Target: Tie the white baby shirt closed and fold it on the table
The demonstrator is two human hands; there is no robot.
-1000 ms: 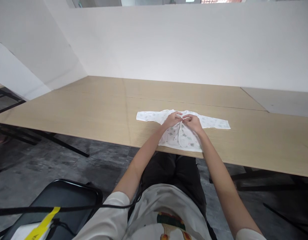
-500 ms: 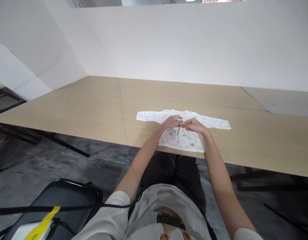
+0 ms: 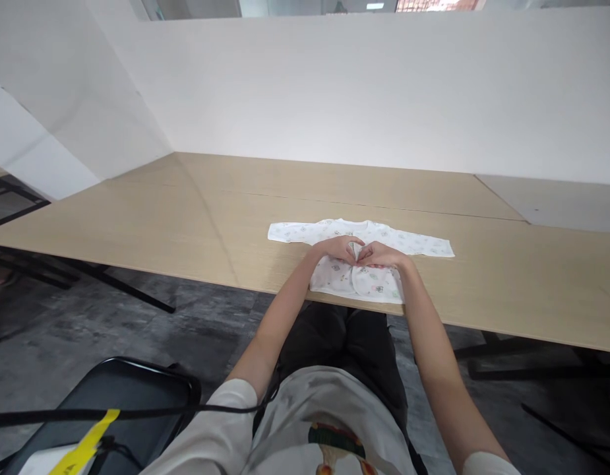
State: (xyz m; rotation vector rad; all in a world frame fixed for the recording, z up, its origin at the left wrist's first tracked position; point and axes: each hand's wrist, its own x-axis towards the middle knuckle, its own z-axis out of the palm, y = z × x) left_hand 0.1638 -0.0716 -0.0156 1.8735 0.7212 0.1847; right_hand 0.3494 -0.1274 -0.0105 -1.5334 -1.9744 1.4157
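Observation:
A small white baby shirt (image 3: 378, 284) with a scattered print lies spread flat on the table, its sleeves out to both sides and its lower hem near the table's front edge. My left hand (image 3: 340, 249) and my right hand (image 3: 381, 254) meet at the middle of its front opening. Both sets of fingers are pinched on the shirt's front edges, and a bit of fabric is raised between them. Whatever fastening lies under the fingertips is hidden.
The wooden table (image 3: 161, 224) runs wide to both sides, with a white wall (image 3: 334, 92) behind it. At lower left stands a black chair (image 3: 146, 389) with a white item and yellow tag on it. A black cable (image 3: 156, 414) crosses above the chair.
Both hands have shifted slightly down the shirt's front, toward me. The fingers have drawn together, and fabric between them is now lifted.

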